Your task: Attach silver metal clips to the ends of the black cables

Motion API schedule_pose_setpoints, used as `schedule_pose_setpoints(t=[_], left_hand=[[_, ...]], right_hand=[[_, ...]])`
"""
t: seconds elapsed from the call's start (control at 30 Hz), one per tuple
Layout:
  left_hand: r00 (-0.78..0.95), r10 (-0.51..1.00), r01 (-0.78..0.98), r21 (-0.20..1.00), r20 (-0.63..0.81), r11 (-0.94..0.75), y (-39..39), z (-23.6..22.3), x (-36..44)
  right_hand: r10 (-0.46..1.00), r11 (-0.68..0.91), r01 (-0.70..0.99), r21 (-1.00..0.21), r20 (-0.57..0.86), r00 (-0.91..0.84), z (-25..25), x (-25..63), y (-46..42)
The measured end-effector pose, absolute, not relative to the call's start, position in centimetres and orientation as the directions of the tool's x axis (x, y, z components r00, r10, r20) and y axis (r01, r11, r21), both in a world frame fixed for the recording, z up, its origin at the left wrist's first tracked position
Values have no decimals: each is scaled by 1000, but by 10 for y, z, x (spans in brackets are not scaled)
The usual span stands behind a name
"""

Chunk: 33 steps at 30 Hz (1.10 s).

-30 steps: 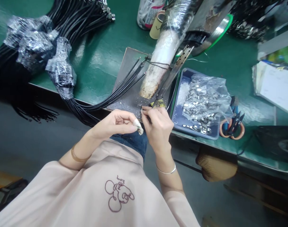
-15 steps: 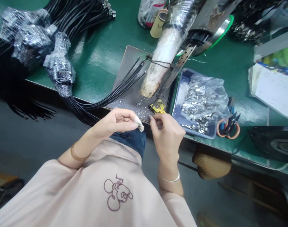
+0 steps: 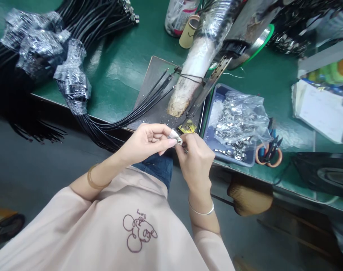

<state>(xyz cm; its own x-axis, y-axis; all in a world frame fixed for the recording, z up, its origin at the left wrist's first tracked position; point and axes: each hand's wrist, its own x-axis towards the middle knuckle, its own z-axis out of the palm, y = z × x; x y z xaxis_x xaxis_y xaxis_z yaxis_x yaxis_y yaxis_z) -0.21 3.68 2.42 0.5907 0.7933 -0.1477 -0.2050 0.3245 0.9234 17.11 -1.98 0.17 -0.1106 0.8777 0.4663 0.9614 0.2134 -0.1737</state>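
Observation:
My left hand (image 3: 150, 143) is closed in a pinch, with white wrapping on its index fingertip. Its fingertips meet those of my right hand (image 3: 196, 156), which is also pinched. Whatever small thing lies between the fingers is hidden. Just beyond the hands is a grey board (image 3: 151, 84) strewn with small bits, with a yellow scrap (image 3: 188, 127) on it. Several black cables (image 3: 137, 113) lie across the board, their ends near a white-wrapped nozzle (image 3: 185, 82). To the right, a blue tray (image 3: 209, 141) holds small metal connector pieces (image 3: 237, 130) and a clear plastic bag (image 3: 252, 109).
Orange-handled snips (image 3: 270, 152) lie right of the tray. Plastic-wrapped cable bundles (image 3: 72, 75) hang over the table edge at left. A wire spool (image 3: 257, 49), a cardboard tube (image 3: 188, 32) and a plastic jar (image 3: 180, 17) stand behind. Papers (image 3: 320, 109) lie at the far right.
My left hand has moved right and slightly up, and its fingertips now meet my right hand's. My right hand has shifted a little left. The cables have stayed in place.

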Motion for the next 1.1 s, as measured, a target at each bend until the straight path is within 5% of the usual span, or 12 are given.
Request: schedule_pose_setpoints(t=[0.13,0.37,0.57,0.8,1.1], left_hand=[[578,805,-203,932,-135,301,38,22,4],[506,850,-154,955,-145,255,37,21,13],[490,861,-126,967,-135,223,37,19,16],[496,855,-96,970,-149,225,38,20,15],[484,856,-89,962,-185,258,42,22,17]], right_hand=[[839,249,947,-205,535,-105,1,172,-19],[663,286,758,-586,692,285,8,163,-29],[646,425,757,-496,752,130,5,159,-32],[675,395,584,-709,655,340,-8,157,-26],[690,394,718,-574,701,181,-2,161,-24]])
